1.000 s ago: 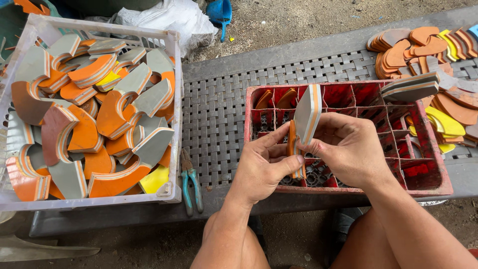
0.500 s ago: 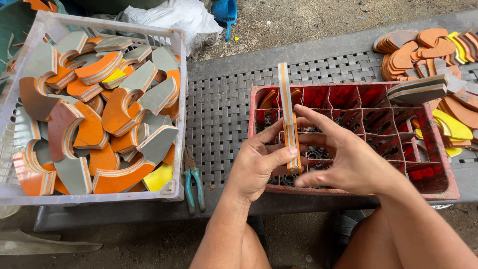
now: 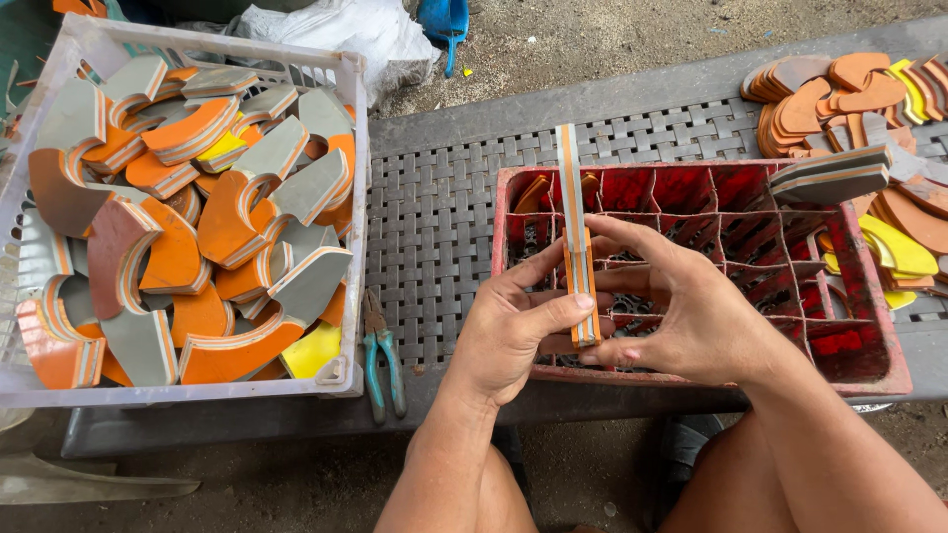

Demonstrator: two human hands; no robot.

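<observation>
Over the red crate [image 3: 869, 365] we hold a layered foam strip [image 3: 574, 237] upright and edge-on, its orange, grey and pale layers facing us. Our left hand [image 3: 513, 331] keeps its grip clamped on the strip's lower end, thumb lying across the near face. Our right hand [image 3: 691, 311] cups it from the other side, fingers [image 3: 622, 235] spread against the far face, so both grips are closed on the same piece. Half a second ago the strip stood much the same; a second ago it leaned to the right and showed more of its broad side, so we have turned it straight up and thin to the eye. The hands have stayed above the crate's front compartments.

The crate sits on the grey woven counter [image 3: 434, 207]. To the left, the white basket [image 3: 351, 138] holds curved orange and grey foam offcuts [image 3: 197, 237], unchanged. Teal-handled pliers [image 3: 383, 355] lie on the counter between basket and crate. A grey strip [image 3: 829, 176] rests across the crate's far right corner, and flat orange, brown and yellow cut-outs [image 3: 849, 94] are piled beyond it.
</observation>
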